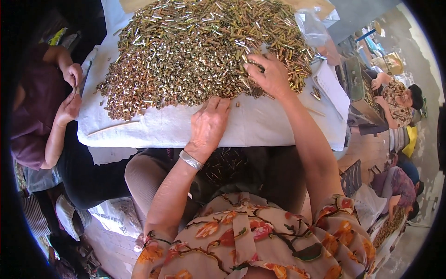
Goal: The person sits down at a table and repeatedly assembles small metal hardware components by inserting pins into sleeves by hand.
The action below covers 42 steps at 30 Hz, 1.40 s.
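Note:
A wide heap of small shiny metal pieces [186,56], brass and copper coloured, covers much of the white cloth-covered table [260,125]. Short tube-like pieces lie at its near left, longer slim ones at the back and right. At the near edge of the heap, my left hand [211,123] is closed, fingers bent down and together, tips among the short pieces. My right hand [274,79] reaches into the heap's right side, thumb and forefinger curled toward each other. Whatever either hand's fingertips hold is too small or hidden to make out. One short piece [238,104] lies apart between the hands.
Thin sticks [112,128] lie on the cloth. A white pad [331,88] and clear plastic bag [310,28] are at the right. A co-worker's hands [72,93] meet at the left. Other people sit at the right beside a bin [364,90]. My lap holds scattered slim pieces [223,165].

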Tool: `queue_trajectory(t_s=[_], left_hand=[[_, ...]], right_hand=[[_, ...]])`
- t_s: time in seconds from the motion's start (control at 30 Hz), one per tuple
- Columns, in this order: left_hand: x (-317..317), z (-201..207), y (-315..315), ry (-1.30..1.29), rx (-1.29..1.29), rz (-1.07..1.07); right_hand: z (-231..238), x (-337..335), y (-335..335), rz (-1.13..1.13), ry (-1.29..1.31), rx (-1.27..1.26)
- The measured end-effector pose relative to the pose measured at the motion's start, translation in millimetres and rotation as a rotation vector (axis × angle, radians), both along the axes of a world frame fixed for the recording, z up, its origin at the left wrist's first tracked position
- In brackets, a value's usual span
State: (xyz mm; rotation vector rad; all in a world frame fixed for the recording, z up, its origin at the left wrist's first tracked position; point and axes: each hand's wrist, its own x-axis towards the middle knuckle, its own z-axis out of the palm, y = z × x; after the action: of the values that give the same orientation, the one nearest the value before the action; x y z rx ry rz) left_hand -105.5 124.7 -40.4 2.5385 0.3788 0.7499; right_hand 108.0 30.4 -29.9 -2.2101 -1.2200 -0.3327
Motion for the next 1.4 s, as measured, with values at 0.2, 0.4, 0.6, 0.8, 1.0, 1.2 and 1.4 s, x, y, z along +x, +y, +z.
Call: queue_trajectory(t_s=[0.2,0.4,0.6,0.8,1.0,1.2,1.4], left_hand=[[0.5,4.6,6.2,0.012,0.080,-0.039],[2.2,5.2,2.6,-0.023,0.013,-0.014],[-18.8,4.2,11.2,-0.152,-0.491,-0.012],[-43.4,-1.5,15.5,-0.143,-1.239,-0.063],[-66.0,12.6,9.9,-0.217,-1.532,-0.091],[-93.0,35.7,-10.5,-0.313,-1.647,-0.118],[-121.5,57.8,-36.7,-0.397,-1.626,-0.140]], right_hand=[[-1.6,-33.2,-11.3,0.066,-0.092,0.076],[14.0,-42.6,-21.9,0.100,-0.016,-0.050],[33.0,-61.7,-29.3,0.138,-0.157,-0.009],[16.0,-92.3,-37.7,0.355,-0.334,-0.237],[25.0,-111.5,-39.3,0.327,-0.169,-0.185],[39.0,-160.8,-56.6,0.337,0.769,0.300],[58.5,-216.4,-67.2,0.276,0.926,0.476]])
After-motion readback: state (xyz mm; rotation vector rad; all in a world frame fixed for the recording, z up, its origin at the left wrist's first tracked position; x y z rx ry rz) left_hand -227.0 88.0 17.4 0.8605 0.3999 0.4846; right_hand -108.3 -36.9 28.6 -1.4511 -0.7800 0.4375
